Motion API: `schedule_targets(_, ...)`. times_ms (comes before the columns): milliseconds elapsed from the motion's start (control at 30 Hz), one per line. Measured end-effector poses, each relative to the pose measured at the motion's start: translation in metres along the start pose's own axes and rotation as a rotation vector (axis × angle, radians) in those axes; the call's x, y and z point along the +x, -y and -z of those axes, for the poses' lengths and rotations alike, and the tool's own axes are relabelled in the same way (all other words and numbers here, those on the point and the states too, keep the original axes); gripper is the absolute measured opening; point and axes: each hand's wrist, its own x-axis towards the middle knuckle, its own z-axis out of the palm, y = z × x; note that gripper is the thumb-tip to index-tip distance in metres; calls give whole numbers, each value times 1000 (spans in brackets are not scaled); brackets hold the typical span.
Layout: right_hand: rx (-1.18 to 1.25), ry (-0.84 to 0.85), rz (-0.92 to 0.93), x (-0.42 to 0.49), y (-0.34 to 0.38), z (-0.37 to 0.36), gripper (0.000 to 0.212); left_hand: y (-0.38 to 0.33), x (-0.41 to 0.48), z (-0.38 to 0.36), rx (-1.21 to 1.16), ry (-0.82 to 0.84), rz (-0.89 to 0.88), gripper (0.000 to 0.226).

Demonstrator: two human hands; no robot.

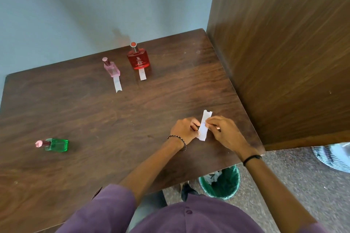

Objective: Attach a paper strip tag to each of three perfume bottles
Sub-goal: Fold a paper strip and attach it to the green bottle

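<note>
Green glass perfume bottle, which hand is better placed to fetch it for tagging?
Probably left: the green glass perfume bottle lies far left, nearer the left hand than the right hand.

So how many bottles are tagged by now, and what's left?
Two look done: the pink bottle and the red bottle each have a paper strip running out from the base. In hand: the left hand and right hand hold a third paper strip between them. Left: the green bottle, lying on its side with no tag.
</note>
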Motion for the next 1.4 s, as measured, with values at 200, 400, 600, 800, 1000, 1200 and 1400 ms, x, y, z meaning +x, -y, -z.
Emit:
schedule_targets(200,117,-79,-91,-1,3,4,14,-2,-3,-2,20,-52,-38,26)
schedule_targets(400,346,-117,-321,-4,6,5,15,-6,-3,-7,-305,-79,39,10)
schedule_targets(600,468,-120,-404,-5,7,5,28,-7,0,-11,-351,-43,111,16)
schedule_targets(800,574,-193,-451,-7,8,7,22,-9,0,-12,-234,-50,53,6)
schedule_targets(1000,452,-153,-451,-3,7,4,14,-9,-2,-17,82,-121,-85,13)
schedule_targets(1200,359,-145,-428,0,9,2,16,-8,-5,-18,538,-159,-250,33)
schedule_targets(1400,206,-136,-419,-3,20,-2,21,-6,-10,-21,654,-182,-333,23)
